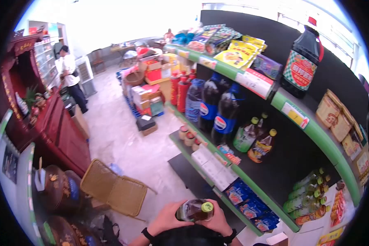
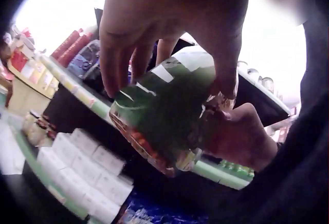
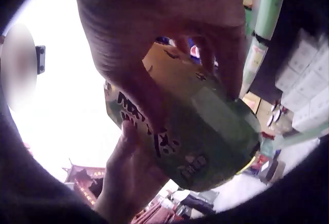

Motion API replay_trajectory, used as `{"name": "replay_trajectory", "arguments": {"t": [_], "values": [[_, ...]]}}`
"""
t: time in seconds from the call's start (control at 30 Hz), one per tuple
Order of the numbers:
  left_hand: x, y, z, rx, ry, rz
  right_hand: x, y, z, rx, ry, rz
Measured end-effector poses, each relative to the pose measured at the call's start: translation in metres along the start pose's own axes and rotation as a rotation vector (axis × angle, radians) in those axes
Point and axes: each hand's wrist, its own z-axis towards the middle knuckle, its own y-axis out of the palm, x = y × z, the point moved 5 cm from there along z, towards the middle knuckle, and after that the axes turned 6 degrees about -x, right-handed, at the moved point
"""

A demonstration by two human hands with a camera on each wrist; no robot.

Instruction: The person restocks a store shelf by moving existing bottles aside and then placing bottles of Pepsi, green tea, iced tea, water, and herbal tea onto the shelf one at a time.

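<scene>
Low in front of the body, both hands grip a bottle of dark drink (image 1: 194, 210) with a yellow-green cap (image 1: 207, 207) turned toward the head camera. My left hand (image 1: 168, 218) curls round one side and my right hand (image 1: 218, 220) round the other. In the left wrist view the bottle's base end (image 2: 164, 106) lies tilted under the left fingers, with the right hand (image 2: 236, 136) beyond it. The right wrist view shows the green-and-yellow label (image 3: 190, 126), partly covered by the thumb of the right hand (image 3: 164, 23).
Shelves with green edges (image 1: 229, 74) rise at the right, bearing large cola bottles (image 1: 225, 112), small drink bottles (image 1: 262, 145), white boxes (image 1: 213, 168) and blue packets (image 1: 250, 205). A wicker chair (image 1: 115, 186) and brown jars (image 1: 59, 188) stand at the left. Farther off stands a person (image 1: 71, 78).
</scene>
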Motion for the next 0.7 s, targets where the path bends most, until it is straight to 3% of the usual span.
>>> {"name": "replay_trajectory", "arguments": {"t": [0.13, 0.3, 0.43, 0.5, 0.53, 0.63, 0.7], "values": [[0.003, -0.010, -0.076, 0.170, -0.176, -0.245, -0.033, 0.039, 0.002, -0.314, -0.041, -0.087], [-0.006, -0.006, -0.162, 0.474, -0.336, -0.095, -0.036, 0.105, 0.013, -0.586, -0.064, -0.103], [0.002, -0.004, -0.236, 0.733, -0.416, 0.010, -0.069, 0.176, 0.011, -0.937, -0.184, -0.143], [0.009, -0.004, -0.287, 0.872, -0.487, 0.044, -0.072, 0.223, -0.002, -1.062, -0.308, -0.130], [0.014, -0.004, -0.316, 0.937, -0.528, 0.043, -0.082, 0.253, -0.014, -1.211, -0.216, -0.028], [0.034, 0.012, -0.401, 1.084, -0.706, 0.047, -0.101, 0.329, -0.059, -1.433, -0.314, 0.003], [0.046, 0.025, -0.458, 1.175, -0.808, 0.037, -0.132, 0.376, -0.102, -1.513, -0.522, -0.163]]}}
